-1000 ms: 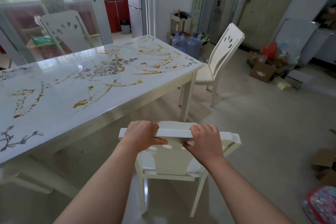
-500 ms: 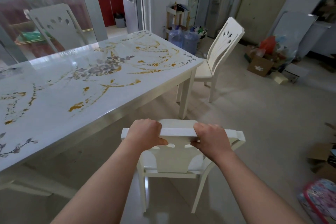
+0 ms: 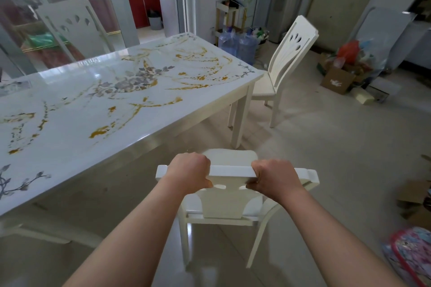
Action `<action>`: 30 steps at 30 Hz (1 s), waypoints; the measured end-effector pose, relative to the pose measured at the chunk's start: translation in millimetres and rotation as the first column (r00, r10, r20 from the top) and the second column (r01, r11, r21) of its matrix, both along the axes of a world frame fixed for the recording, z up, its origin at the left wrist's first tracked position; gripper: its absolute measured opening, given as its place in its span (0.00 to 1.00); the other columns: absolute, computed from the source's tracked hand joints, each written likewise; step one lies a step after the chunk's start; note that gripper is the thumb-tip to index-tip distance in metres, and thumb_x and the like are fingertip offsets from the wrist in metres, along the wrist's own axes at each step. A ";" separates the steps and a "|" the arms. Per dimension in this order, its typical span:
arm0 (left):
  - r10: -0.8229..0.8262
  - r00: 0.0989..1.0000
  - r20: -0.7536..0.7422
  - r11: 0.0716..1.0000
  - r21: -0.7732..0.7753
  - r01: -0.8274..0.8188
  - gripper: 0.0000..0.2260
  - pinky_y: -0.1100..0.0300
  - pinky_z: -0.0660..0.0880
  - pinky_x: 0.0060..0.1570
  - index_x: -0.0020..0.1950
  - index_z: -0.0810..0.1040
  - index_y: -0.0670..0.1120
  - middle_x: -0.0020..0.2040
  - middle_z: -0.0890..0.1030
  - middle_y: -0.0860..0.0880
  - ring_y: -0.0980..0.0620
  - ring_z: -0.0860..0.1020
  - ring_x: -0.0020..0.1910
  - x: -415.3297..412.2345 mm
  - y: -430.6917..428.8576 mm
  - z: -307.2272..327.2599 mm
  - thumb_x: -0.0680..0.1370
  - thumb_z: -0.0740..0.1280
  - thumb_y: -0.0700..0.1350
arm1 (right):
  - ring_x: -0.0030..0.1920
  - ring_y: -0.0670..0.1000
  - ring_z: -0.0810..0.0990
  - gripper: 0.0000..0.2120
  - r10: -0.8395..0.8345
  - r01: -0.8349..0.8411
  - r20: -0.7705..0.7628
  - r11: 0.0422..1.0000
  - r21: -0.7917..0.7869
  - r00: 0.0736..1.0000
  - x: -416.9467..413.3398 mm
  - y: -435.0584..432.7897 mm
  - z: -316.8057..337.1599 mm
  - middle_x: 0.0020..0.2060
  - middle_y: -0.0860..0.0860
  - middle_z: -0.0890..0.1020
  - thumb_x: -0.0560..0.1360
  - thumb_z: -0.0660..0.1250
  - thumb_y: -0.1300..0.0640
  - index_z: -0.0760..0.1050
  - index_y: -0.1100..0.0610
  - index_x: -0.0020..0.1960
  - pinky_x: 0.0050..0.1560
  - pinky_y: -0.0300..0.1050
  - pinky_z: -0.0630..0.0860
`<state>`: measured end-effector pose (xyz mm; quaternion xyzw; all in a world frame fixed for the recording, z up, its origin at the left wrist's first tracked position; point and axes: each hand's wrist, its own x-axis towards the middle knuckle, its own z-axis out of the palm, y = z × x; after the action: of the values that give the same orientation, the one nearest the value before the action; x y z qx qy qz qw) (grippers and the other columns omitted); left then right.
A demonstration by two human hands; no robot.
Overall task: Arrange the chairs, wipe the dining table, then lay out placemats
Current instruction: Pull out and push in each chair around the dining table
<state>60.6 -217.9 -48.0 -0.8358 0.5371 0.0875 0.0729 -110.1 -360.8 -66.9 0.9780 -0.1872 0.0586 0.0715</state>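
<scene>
A white dining chair [image 3: 229,202] stands on the pale tiled floor in the lower middle of the view, seen from behind and above, just beside the long edge of the dining table [image 3: 77,112] but not tucked under it. Both hands grip its top rail: the left hand [image 3: 190,173] near the rail's left end, the right hand [image 3: 275,177] toward its right end, each with fingers curled over the top and the thumb pressed underneath. Bare forearms reach in from the bottom of the frame.

The table, to the left, has a glossy white top printed with grey flowers and gold streaks. A second white chair [image 3: 283,65] stands at the table's far right corner, its seat near the table leg and turned at an angle. A third chair [image 3: 72,28] stands behind the table's far side, in front of a glass sliding door.

Beyond the table, two blue water jugs [image 3: 238,45] sit on the floor. At the far right lie a cardboard box [image 3: 335,80] and a heap of bags
</scene>
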 end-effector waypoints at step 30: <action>0.183 0.983 -0.024 0.978 -0.093 -0.185 0.16 0.59 0.68 0.44 0.58 0.78 0.55 0.51 0.82 0.53 0.49 0.79 0.51 -104.5 54.7 -56.4 0.74 0.66 0.60 | 0.17 0.53 0.71 0.26 0.062 -0.063 0.023 0.997 0.039 0.998 -86.1 31.2 -61.2 0.19 0.50 0.73 0.45 0.83 0.48 0.67 0.53 0.28 0.23 0.36 0.54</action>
<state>-43.9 -163.1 -104.4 -0.8837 0.4615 0.0748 0.0208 -196.2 -329.6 -128.1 0.9838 -0.1584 0.0680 0.0484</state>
